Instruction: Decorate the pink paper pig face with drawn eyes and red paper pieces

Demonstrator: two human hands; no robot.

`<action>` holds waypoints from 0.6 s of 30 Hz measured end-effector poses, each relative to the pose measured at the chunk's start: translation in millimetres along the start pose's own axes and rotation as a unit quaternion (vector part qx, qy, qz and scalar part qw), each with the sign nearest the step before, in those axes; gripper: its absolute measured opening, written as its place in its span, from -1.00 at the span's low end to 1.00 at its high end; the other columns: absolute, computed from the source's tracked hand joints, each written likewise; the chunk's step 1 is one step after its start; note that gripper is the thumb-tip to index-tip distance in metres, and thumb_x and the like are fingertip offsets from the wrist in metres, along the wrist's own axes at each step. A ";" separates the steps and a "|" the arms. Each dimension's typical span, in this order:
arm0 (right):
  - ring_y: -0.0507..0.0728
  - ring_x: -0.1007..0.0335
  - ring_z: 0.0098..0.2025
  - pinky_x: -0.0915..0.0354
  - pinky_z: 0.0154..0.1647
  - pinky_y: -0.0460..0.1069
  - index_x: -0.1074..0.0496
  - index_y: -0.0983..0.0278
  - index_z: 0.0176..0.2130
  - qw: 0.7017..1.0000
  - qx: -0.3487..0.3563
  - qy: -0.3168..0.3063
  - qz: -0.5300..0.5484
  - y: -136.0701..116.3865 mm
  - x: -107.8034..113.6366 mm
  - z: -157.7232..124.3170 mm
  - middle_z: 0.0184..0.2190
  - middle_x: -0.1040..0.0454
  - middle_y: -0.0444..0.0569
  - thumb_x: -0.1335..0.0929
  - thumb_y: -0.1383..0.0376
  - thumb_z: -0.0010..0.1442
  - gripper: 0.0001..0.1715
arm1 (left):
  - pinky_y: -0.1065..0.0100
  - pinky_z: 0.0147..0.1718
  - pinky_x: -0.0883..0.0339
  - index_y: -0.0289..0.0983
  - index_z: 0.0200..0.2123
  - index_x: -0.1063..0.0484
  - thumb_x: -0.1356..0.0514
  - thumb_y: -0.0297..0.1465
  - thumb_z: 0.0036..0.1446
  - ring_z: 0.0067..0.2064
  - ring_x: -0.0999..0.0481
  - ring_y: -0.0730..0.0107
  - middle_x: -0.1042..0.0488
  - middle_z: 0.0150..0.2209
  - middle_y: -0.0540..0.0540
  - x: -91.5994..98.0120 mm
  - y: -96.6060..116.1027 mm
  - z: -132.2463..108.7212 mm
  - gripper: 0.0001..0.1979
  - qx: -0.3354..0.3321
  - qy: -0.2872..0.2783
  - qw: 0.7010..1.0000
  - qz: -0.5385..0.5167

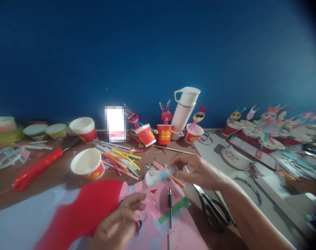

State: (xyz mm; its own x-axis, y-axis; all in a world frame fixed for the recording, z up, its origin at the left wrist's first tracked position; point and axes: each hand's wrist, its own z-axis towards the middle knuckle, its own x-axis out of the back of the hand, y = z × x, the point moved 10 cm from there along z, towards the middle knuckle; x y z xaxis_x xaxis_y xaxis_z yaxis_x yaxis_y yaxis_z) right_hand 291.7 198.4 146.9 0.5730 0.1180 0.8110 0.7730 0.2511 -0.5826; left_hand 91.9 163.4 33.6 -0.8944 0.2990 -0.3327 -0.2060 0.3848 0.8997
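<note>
My right hand [196, 170] is closed on a clear glue bottle [158, 177] with a bluish label, tilted over the pink paper [184, 229] and blurred by motion. Curled above the paper's left part, my left hand [118, 220] pinches a small red-and-black piece [138, 225]; most of it is hidden by the fingers. Between the hands, a tiny red triangle [153, 191] lies on the pink paper. A black pen [169, 201] crosses a green strip [174, 210] there. Black-handled scissors [212, 211] lie below my right wrist.
Red paper [82, 205] spreads at the left, near a red-handled tool [38, 170]. Behind are a paper cup [87, 163], loose coloured sticks [121, 156], cup figures [164, 132] and a white thermos [185, 111]. At right sit a phone [251, 151] and more cup figures [271, 128].
</note>
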 end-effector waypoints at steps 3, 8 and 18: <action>0.09 -0.46 -0.37 -0.32 -0.43 -0.08 -0.43 0.25 -0.18 0.995 -0.037 0.072 -0.054 33.4 13.0 6.0 -0.37 -0.52 -0.08 -0.29 0.36 0.13 -0.77 | 0.47 -0.65 -0.16 -0.21 -0.57 -0.55 -0.43 -0.14 -0.32 -0.33 -0.44 0.27 -0.47 -0.20 -0.16 16.1 2.2 1.8 -0.70 0.004 0.097 0.992 -0.075; 0.30 -0.38 -0.06 -0.27 -0.11 0.18 -0.42 0.18 -0.03 0.986 -0.007 0.128 -0.111 19.2 -2.2 7.6 -0.06 -0.46 0.07 -0.27 0.38 0.14 -0.61 | 0.46 -0.53 -0.17 -0.26 -0.27 -0.56 -0.26 -0.31 0.00 -0.51 -0.30 0.55 -0.42 -0.38 -0.05 6.4 11.7 -7.9 -0.79 0.010 0.095 0.992 -0.086; 0.07 -0.33 -0.35 -0.22 -0.31 0.02 -0.45 0.25 -0.21 0.952 0.284 0.115 -0.022 -108.7 -44.4 -27.4 -0.36 -0.46 -0.03 -0.26 0.46 0.22 -0.77 | 0.47 -0.51 -0.12 -0.32 -0.39 -0.53 -0.31 -0.31 -0.07 -0.39 -0.31 0.46 -0.41 -0.42 -0.06 -13.4 3.1 -12.5 -0.81 0.050 0.039 0.992 -0.110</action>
State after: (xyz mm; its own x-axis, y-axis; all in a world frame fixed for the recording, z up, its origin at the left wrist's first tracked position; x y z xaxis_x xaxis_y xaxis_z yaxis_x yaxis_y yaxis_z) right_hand 189.7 139.6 172.9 0.6389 -0.1010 0.7626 0.5627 0.7374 -0.3737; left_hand 98.3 149.7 44.4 -0.8609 0.1319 -0.4914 -0.3621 0.5197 0.7738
